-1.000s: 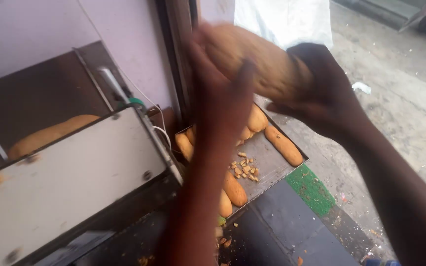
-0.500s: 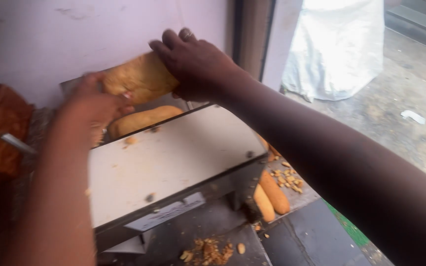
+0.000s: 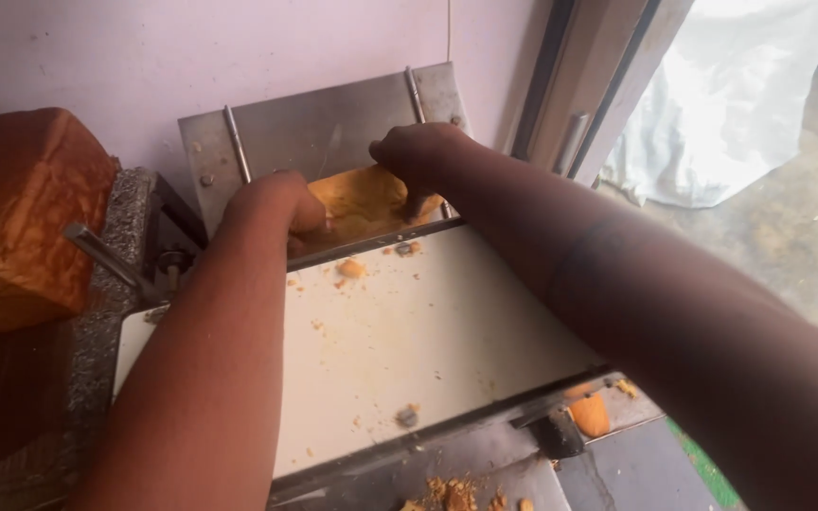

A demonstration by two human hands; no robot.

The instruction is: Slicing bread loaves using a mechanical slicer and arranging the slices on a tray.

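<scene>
A golden loaf of bread (image 3: pixel 360 203) sits in the metal feed chute (image 3: pixel 324 128) of a bread slicing machine, just behind its white cover panel (image 3: pixel 418 341). My left hand (image 3: pixel 272 208) grips the loaf's left end. My right hand (image 3: pixel 418 156) presses down on its right end, fingers curled over the crust. Most of the loaf is hidden below the panel's edge and behind my hands.
A large brown loaf (image 3: pixel 21 213) stands at the left on a dark stone ledge (image 3: pixel 97 331). Crumbs (image 3: pixel 352 270) dot the white panel. A metal lever (image 3: pixel 106 255) sticks out at the left. Lower right, a bread piece (image 3: pixel 589 414) lies in a tray. A white sack (image 3: pixel 726 95) stands outside.
Both hands lowered the loaf from above the machine down into the chute. The view has shifted left, showing the big brown loaf fully.
</scene>
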